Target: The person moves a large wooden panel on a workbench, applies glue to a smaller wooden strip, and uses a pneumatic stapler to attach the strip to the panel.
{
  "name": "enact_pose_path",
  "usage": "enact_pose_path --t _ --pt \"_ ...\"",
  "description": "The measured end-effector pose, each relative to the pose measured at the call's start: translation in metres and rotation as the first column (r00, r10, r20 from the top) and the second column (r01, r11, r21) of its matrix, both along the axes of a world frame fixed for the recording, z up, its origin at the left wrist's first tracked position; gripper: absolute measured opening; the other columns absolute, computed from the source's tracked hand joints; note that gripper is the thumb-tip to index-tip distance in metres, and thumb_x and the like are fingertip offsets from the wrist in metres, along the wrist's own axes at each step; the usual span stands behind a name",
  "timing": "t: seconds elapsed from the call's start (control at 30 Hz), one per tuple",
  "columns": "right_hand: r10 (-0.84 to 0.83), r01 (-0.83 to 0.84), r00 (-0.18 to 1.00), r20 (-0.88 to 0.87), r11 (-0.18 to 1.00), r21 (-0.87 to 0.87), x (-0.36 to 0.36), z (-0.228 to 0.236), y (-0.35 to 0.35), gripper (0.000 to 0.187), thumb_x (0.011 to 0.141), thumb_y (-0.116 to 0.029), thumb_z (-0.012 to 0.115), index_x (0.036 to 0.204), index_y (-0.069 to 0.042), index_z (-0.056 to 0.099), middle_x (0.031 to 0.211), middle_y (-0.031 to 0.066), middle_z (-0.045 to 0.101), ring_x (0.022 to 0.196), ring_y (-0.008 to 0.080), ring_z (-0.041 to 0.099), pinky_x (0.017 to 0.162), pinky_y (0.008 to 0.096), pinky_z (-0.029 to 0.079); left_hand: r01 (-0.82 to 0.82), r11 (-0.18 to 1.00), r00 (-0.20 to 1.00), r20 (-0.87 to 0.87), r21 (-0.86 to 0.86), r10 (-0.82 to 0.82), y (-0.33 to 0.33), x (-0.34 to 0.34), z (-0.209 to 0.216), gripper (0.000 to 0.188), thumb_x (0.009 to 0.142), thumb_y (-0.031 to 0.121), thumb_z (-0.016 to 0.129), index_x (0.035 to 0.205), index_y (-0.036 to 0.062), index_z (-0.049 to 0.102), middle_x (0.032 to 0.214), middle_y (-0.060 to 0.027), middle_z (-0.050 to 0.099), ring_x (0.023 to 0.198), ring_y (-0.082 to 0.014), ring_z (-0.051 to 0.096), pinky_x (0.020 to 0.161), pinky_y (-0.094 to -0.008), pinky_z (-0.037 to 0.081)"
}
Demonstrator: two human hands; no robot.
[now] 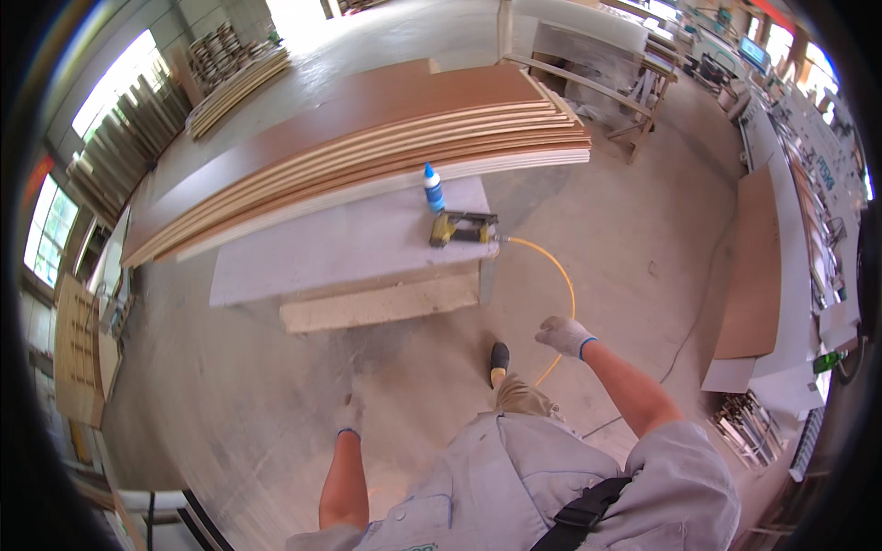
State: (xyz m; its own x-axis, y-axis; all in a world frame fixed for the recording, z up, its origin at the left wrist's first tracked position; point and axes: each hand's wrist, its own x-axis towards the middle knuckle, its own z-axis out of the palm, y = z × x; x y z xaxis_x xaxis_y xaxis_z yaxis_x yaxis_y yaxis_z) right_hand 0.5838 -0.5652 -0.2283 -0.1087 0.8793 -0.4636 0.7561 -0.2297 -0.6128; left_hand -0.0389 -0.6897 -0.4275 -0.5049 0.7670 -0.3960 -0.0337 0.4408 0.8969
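Left hand (352, 418), short of worktop (340, 234): blurred, can't tell how wide fingers are; right hand (562, 336), off its near-right corner: fingers loosely curled, looks empty. Nail gun (448, 230) on worktop's right end: likely hefty, rigid; grip by handle.

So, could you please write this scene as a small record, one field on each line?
Left hand: gloved, above the floor; fingers hard to make out
Right hand: gloved, in front of the yellow hose in this view; contact unclear
Nail gun: yellow and black, on the table, joined to the hose
Bottle: blue and white, upright beside the nail gun
Boards: brown-topped stack on the table
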Motion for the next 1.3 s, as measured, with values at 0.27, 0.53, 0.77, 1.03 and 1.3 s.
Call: enact_pose_path --t 0.27,0.53,0.77,1.03,1.3 --pt "0.199 -0.287 0.934 0.298 0.913 0.290 -0.027 -0.013 0.165 0.055 0.086 -0.035 0.075 0.133 -0.009 0.064 0.134 0.0170 0.063 0.127 0.0371 0.060 0.105 0.0466 0.049 0.403 0.903 0.890 -0.295 0.148 -0.349 0.273 0.281 0.140 0.066 0.092 0.029 0.080 0.143 -0.0030 0.053 0.121 -0.0183 0.068 0.111 -0.0280 0.067 0.097 -0.0394 0.054" --pt "0.370 -0.665 0.735 0.568 0.557 0.498 -0.056 -0.050 0.282 0.046 0.087 -0.020 0.065 0.131 -0.007 0.063 0.125 0.0126 0.060 0.119 0.0328 0.058 0.102 0.0455 0.045 0.310 0.942 0.800 -0.570 0.127 -0.186 0.435 0.339 0.201 0.119 0.077 0.038 0.091 0.159 -0.0104 0.020 0.159 -0.0350 0.035 0.142 -0.0450 0.049 0.118 -0.0467 0.042" --pt "0.480 -0.663 0.746 0.463 0.600 0.447 -0.018 -0.047 0.348 0.040 0.089 -0.018 0.062 0.128 -0.016 0.068 0.131 0.0110 0.059 0.120 0.0299 0.062 0.089 0.0458 0.053 0.191 0.964 0.862 -0.501 0.184 -0.076 0.510 0.356 0.170 0.072 0.076 0.025 0.090 0.137 0.0058 0.055 0.124 -0.0167 0.068 0.116 -0.0321 0.068 0.103 -0.0419 0.052" --pt "0.719 -0.568 0.695 -0.006 0.554 0.609 -0.002 0.059 0.406 0.036 0.084 -0.013 0.065 0.120 -0.011 0.070 0.117 0.0131 0.071 0.110 0.0334 0.067 0.093 0.0471 0.054 -0.128 0.966 0.915 -0.350 0.224 0.202 0.487 0.283 0.145 0.052 0.082 0.014 0.085 0.125 0.0042 0.059 0.110 -0.0104 0.069 0.099 -0.0227 0.068 0.092 -0.0359 0.056" --pt "-0.002 0.219 0.941 -0.337 0.764 0.607 0.138 0.173 0.551 0.083 0.093 -0.041 0.074 0.153 0.009 0.045 0.156 0.0240 0.051 0.150 0.0319 0.042 0.124 0.0416 0.032 0.102 0.989 0.872 -0.469 -0.111 -0.142 0.454 0.273 0.177 0.094 0.079 0.027 0.086 0.158 0.0054 0.038 0.146 -0.0238 0.059 0.138 -0.0366 0.056 0.113 -0.0434 0.046"
